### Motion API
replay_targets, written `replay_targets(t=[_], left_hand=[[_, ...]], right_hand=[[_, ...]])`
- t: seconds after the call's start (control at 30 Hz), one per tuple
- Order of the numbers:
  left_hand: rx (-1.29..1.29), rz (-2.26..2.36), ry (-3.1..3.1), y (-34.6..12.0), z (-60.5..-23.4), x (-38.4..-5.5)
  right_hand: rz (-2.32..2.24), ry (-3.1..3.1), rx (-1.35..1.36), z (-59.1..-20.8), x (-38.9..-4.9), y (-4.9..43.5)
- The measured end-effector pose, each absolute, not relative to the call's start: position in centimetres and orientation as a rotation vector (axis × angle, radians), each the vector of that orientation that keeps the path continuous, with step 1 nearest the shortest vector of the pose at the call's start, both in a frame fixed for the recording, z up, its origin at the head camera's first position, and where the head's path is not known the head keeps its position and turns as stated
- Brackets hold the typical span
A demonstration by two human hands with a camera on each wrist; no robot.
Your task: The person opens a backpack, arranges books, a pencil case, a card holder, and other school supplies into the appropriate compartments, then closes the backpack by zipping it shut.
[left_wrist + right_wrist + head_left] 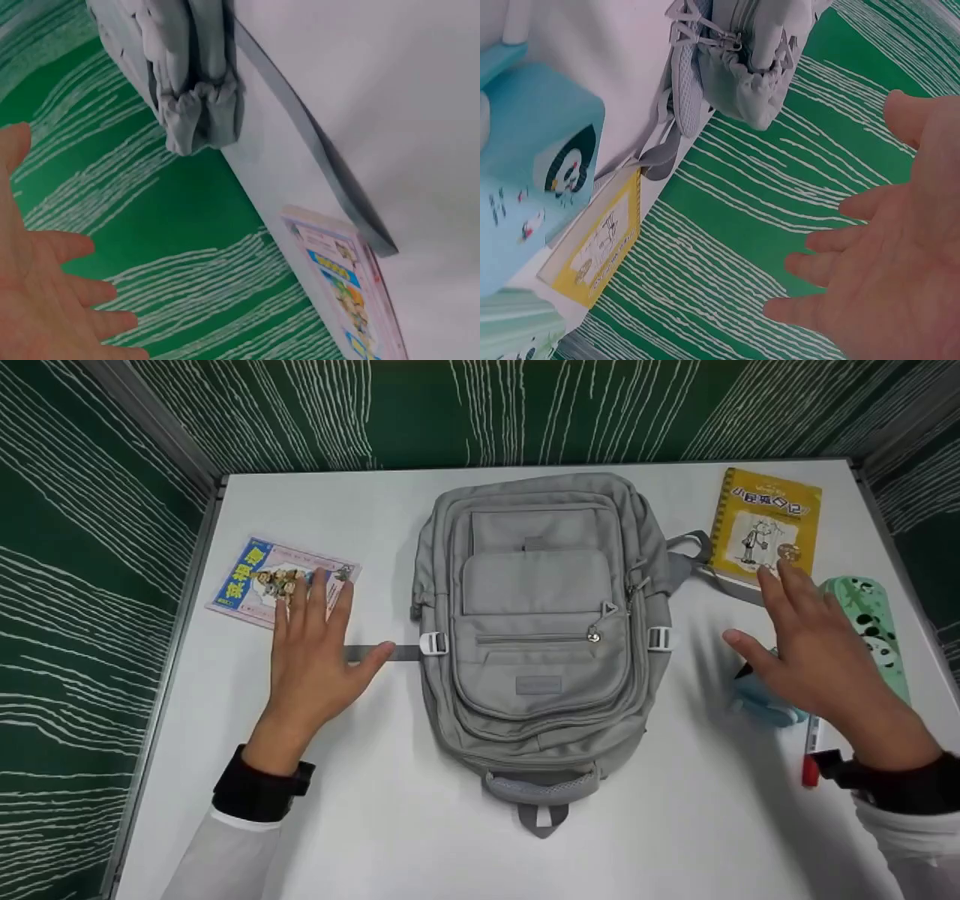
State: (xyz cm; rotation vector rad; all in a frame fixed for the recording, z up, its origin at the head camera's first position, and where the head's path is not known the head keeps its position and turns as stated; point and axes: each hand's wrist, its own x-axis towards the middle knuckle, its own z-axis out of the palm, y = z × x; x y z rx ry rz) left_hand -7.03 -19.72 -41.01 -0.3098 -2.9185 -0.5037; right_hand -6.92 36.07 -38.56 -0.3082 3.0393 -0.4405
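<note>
A grey backpack lies flat in the middle of the white table, its top handle towards the person. To its left, the left hand hovers with fingers spread, overlapping the lower edge of a pink and blue comic book in the head view. On the other side, the right hand hovers with straight fingers and holds nothing. Below it lies a light blue item with a penguin picture, partly hidden by the hand. Both palms look bare in the wrist views.
A yellow spiral-bound book lies at the back right, by a backpack strap. A green panda pencil case and a red-ended pen lie at the right. Another grey strap stretches left. Green walls border the table.
</note>
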Motion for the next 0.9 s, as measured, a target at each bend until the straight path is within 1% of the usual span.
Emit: replay_targets(t=[0.23,0.47,0.67,0.9], left_hand=[[-0.461,-0.492,-2.918,-16.3,-42.0,-5.3],[-0.765,-0.488,-2.855,-11.2,-43.2,-2.9],[-1.014,-0.362,-2.864,-7.5,-44.2,-0.4],[-1.187,-0.331,-2.944,-5.3,-45.2,1.3]], right_hand=[[-0.531,2.995,-0.366,-39.9,-7.9,34.5],[-0.811,2.898,-0.262,-42.1,-9.6,32.7],[-1.02,2.88,-0.221,-43.6,-10.8,31.2],[-1.157,2.934,-0.214,-44.5,-11.2,30.0]])
